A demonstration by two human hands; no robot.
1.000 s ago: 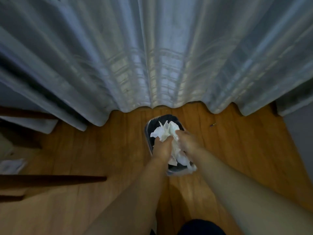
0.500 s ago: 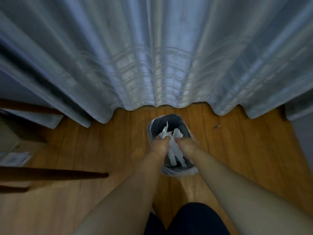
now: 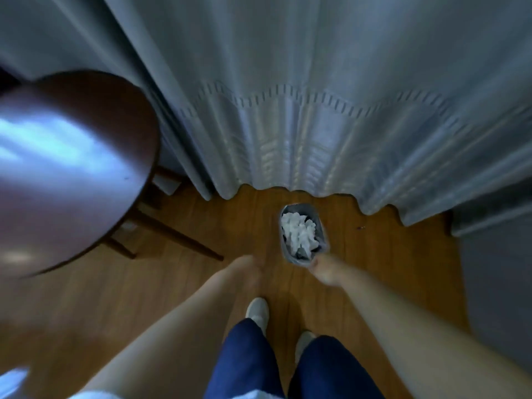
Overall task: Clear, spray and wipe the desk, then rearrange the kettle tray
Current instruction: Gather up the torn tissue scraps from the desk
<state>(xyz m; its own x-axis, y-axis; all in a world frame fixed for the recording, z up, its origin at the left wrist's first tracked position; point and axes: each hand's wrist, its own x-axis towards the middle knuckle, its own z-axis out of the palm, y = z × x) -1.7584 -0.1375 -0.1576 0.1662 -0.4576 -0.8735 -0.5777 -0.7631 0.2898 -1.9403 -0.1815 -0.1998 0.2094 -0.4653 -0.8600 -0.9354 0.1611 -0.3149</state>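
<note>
bin [image 3: 323, 226], on floor by curtain [image 3: 316, 110]: held crumpled tissue [image 3: 299, 233], which both hands had pressed in half a second earlier. left hand [image 3: 249, 270] and right hand [image 3: 326, 270]: withdrawn, holding nothing, fingers blurred. round table [image 3: 72, 156]: left, now in view. clearing judged done; spraying next. writing: none legible.

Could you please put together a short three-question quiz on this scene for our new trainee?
1. True or false: the crumpled paper lies inside the bin.
2. Which hand is nearer the bin: A) left hand B) right hand?
3. Fill in: the bin stands on the wooden ____, just in front of the curtain.

Key: 1 true; 2 B; 3 floor.
</note>
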